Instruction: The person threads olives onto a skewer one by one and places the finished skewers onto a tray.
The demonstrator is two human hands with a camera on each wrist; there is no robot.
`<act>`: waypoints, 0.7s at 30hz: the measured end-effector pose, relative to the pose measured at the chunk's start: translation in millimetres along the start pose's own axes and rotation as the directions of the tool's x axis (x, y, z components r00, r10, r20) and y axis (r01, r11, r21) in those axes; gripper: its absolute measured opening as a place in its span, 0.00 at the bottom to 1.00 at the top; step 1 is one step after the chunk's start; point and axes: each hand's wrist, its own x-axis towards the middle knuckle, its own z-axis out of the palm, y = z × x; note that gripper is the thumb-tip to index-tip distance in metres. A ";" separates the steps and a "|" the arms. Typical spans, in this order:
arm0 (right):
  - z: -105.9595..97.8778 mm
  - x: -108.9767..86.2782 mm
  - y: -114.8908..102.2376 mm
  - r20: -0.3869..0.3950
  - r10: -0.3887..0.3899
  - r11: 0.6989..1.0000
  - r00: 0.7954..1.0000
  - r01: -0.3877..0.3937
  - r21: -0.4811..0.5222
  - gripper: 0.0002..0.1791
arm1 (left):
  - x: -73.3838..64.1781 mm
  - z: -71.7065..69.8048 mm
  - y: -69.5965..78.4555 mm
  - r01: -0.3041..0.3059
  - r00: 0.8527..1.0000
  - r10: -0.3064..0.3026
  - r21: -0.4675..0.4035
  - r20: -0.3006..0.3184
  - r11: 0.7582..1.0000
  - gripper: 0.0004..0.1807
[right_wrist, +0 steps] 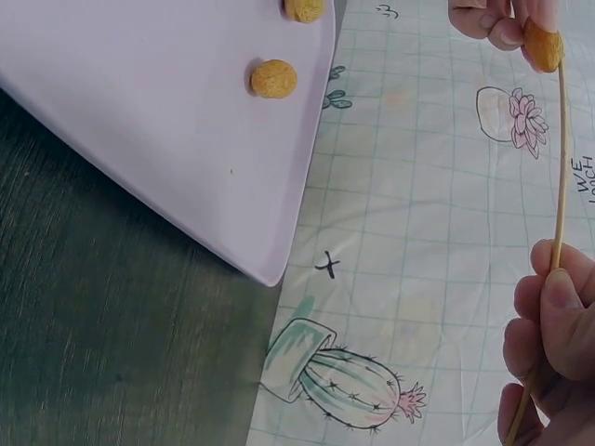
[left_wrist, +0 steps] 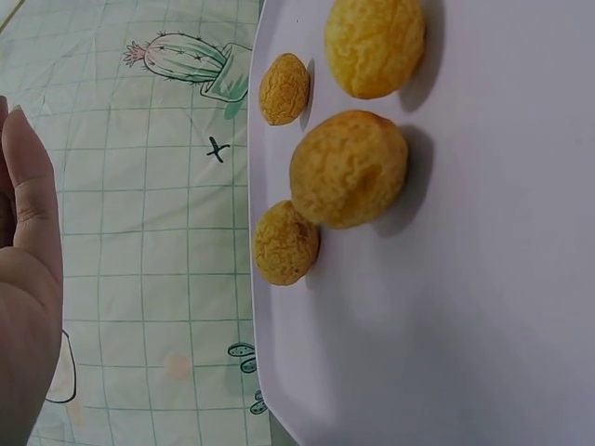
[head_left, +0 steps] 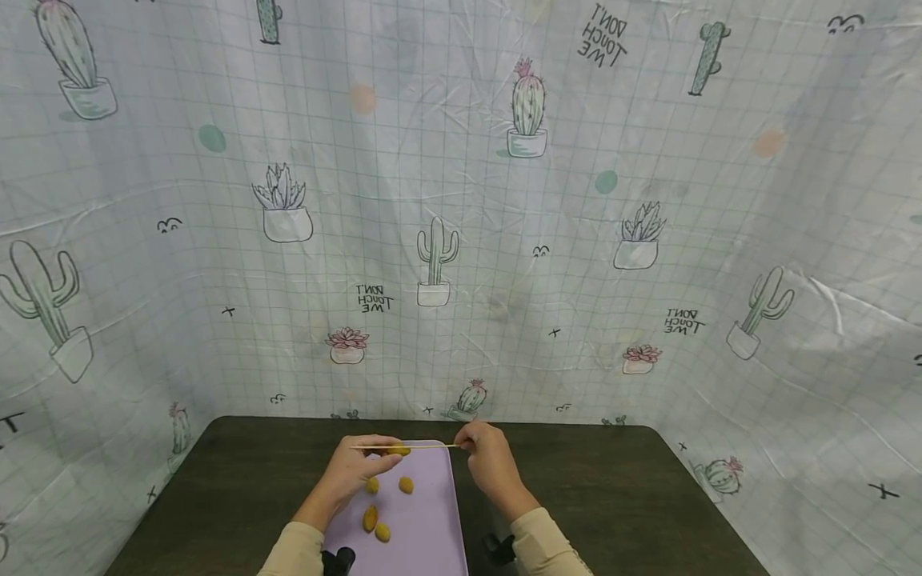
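My left hand (head_left: 344, 474) pinches a golden puffed ball (right_wrist: 543, 46) with wrinkled skin between fingers and thumb, above the far end of the lilac tray (head_left: 426, 552). A thin wooden skewer (right_wrist: 563, 153) runs from that ball to my right hand (head_left: 492, 462), whose thumb and fingers grip its shaft. In the head view the skewer lies nearly level and stretches past the ball along the left fingers. Only part of the left hand appears at the edge of the left wrist view, where the held ball is out of sight.
More golden balls (left_wrist: 349, 169) lie spread on the tray, several in all. Under the tray is a dark wooden table (head_left: 605, 488). A pale curtain (head_left: 497, 320) printed with cacti hangs behind the table's far edge and around its sides.
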 end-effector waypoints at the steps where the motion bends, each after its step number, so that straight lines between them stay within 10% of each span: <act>1: 0.4 0.2 -0.4 -0.001 -0.005 1.000 1.000 0.005 -0.002 0.23 | 0.2 0.1 0.1 0.001 1.000 -0.001 0.005 -0.002 1.000 0.16; 21: 5.4 0.5 -10.1 -0.052 -0.033 0.999 0.998 0.032 -0.012 0.23 | 0.8 0.9 0.7 0.012 1.000 -0.011 0.021 -0.019 1.000 0.13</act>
